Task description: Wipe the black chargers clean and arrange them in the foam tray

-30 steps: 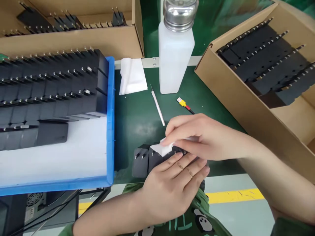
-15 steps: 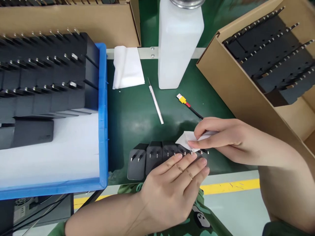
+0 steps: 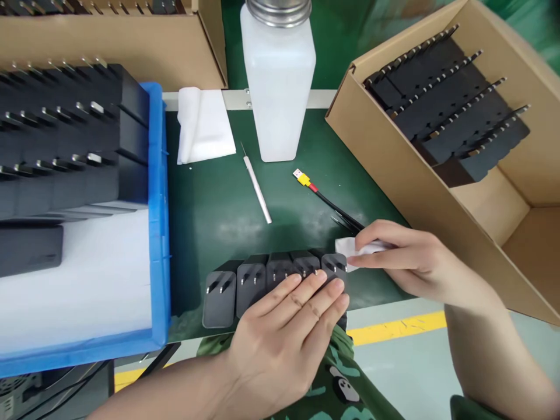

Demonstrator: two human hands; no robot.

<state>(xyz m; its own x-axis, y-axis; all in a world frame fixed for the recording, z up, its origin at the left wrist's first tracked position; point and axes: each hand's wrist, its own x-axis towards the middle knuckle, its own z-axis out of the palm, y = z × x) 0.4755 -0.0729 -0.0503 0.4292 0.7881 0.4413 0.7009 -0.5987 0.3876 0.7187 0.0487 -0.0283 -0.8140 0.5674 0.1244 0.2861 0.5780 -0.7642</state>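
Observation:
Several black power adapters (image 3: 219, 300) stand side by side in a row at the table's near edge, their metal prongs facing up toward me. My left hand (image 3: 289, 332) lies over the right part of the row, fingers stretched out flat against the adapters and hiding parts of them. A folded white cloth (image 3: 346, 247) is pinched between the thumb and fingers of my right hand (image 3: 409, 256). The cloth is at the right end of the row, beside the last adapter.
A blue bin (image 3: 159, 233) of adapters stands left; a cardboard box (image 3: 389, 146) with more stands right, another box (image 3: 131, 49) behind. A white bottle (image 3: 280, 87), a folded cloth (image 3: 207, 125), a needle-tipped pen tool (image 3: 257, 189) and a USB cable (image 3: 326, 201) lie between.
My right hand with the cloth has moved off the tops of the right-hand adapters to the row's right end. My left hand stays on the row. The whole view has shifted somewhat.

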